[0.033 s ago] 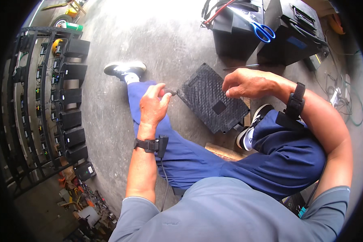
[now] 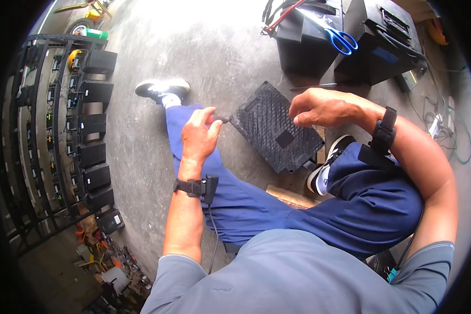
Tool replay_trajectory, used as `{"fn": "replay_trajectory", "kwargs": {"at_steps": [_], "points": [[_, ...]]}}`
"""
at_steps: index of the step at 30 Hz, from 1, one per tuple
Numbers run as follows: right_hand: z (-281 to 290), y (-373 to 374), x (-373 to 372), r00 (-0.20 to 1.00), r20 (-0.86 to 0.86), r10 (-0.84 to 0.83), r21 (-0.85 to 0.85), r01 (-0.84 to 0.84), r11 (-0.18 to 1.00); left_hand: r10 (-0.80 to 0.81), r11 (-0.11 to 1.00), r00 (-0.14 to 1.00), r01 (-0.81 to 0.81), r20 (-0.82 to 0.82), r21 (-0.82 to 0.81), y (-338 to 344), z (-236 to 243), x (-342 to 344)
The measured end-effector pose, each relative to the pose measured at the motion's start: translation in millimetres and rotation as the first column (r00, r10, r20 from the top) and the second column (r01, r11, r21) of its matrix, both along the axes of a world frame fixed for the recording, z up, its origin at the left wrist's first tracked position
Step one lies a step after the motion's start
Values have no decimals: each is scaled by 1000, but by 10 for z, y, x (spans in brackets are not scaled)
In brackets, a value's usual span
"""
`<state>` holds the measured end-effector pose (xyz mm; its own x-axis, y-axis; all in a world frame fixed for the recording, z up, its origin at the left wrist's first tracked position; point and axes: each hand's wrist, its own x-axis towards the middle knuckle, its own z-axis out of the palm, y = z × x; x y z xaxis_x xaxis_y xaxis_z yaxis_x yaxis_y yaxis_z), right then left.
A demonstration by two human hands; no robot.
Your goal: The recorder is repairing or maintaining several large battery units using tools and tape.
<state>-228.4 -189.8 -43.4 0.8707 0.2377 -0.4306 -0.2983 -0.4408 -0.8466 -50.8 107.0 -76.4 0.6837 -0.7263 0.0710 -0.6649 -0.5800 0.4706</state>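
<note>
A flat black rectangular case (image 2: pixel 277 127) with ribbed texture and a plain square near its middle lies tilted between my legs. My left hand (image 2: pixel 200 133) is at its left corner, thumb and fingers closed on a short dark cord-like piece (image 2: pixel 224 120) that reaches toward that corner. Over the upper right side of the case is my right hand (image 2: pixel 322 108), its fingers curled down and the thumb close beneath them. Whatever those fingers hold, if anything, is hidden. A thin dark rod-like tool (image 2: pixel 315 87) lies just beyond the right hand.
Blue-handled scissors (image 2: pixel 341 42) rest on a black box (image 2: pixel 306 49) ahead; another black box (image 2: pixel 377 47) stands beside it. Cables (image 2: pixel 445 123) trail at the right. A black metal rack (image 2: pixel 63 131) with several dark units runs along the left. Wooden strip (image 2: pixel 293 197) near my right shoe.
</note>
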Motion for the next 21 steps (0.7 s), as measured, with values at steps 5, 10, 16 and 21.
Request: {"fn": "replay_trajectory", "kwargs": {"at_steps": [5, 10, 16, 21], "points": [[-7, 5, 1, 1000, -16, -12, -6, 12, 1000, -74, 997, 996, 72, -51, -27, -9, 13, 22], [-5, 6, -7, 1000, -5, 3, -23, -3, 1000, -129, 990, 991, 127, -38, -55, 3, -2, 31], [146, 33, 32, 994, -111, 17, -37, -22, 999, -52, 999, 997, 51, -48, -18, -1, 38, 0], [150, 18, 27, 993, -116, 17, -41, -22, 999, 48, 998, 998, -46, -43, 50, -61, 76, -35]]}}
